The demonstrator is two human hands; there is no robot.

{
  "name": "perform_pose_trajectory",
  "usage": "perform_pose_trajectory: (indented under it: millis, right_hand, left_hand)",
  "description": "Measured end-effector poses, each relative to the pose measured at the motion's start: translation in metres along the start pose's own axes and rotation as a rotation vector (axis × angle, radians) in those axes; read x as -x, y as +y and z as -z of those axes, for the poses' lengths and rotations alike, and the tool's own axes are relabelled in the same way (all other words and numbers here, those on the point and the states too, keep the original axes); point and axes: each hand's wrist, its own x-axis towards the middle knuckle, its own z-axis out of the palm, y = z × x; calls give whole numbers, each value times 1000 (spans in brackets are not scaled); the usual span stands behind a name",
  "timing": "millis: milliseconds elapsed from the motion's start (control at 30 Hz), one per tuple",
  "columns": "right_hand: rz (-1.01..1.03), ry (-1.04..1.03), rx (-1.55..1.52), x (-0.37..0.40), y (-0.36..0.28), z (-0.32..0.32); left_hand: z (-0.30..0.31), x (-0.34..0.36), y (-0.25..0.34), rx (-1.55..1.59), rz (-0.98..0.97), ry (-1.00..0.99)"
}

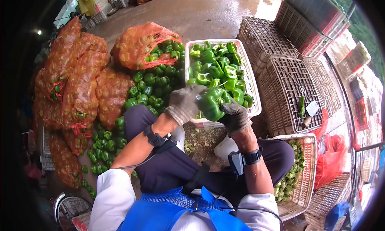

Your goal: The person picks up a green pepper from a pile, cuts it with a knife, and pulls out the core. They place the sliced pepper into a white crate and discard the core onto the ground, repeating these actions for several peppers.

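Observation:
A large green bell pepper [212, 103] is between my hands, above the near end of a white crate, its stem side turned toward my right hand. My left hand [183, 103], in a dirty grey knit glove, closes against the pepper's left side; a small shiny spot shows near its thumb, too small to name. With gloved fingers and thumb, my right hand [236, 115] grips the lower right of the pepper. Below and beyond them, the white crate [257, 95] holds opened green pepper pieces [216, 70].
Whole peppers [154, 86] lie piled left of the crate, beside an open red mesh sack [134, 44]. Full mesh sacks [80, 90] stand farther left. At right are stacked plastic crates [276, 86], a wooden-handled tool [306, 122] and a basket [306, 175] of pepper cores [290, 173].

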Motion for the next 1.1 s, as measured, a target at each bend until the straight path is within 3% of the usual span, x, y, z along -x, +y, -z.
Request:
perform_pose_trajectory:
  millis: [100,300,567,667,767,900,1000,1100]
  right_hand:
    - [41,0,47,-9,5,21]
    - [138,222,247,-12,-2,48]
    - [176,360,404,-16,-6,42]
    - [175,358,449,-20,-4,48]
    - [139,371,540,-23,-7,49]
    - [192,281,300,-19,-2,46]
    - [225,343,476,-20,-3,43]
    - [174,370,448,-14,-10,29]
  left_hand:
    - [-7,0,-4,0,-5,-29]
    - [-2,14,6,-10,-31,-77]
    - [-15,10,8,-142,112,-381]
    - [-17,7,14,-178,162,-399]
    - [-24,13,10,-184,120,-270]
    - [-19,18,7,-143,-21,-145]
    - [-15,18,13,-148,-3,-158]
    - [-17,15,15,-225,87,-257]
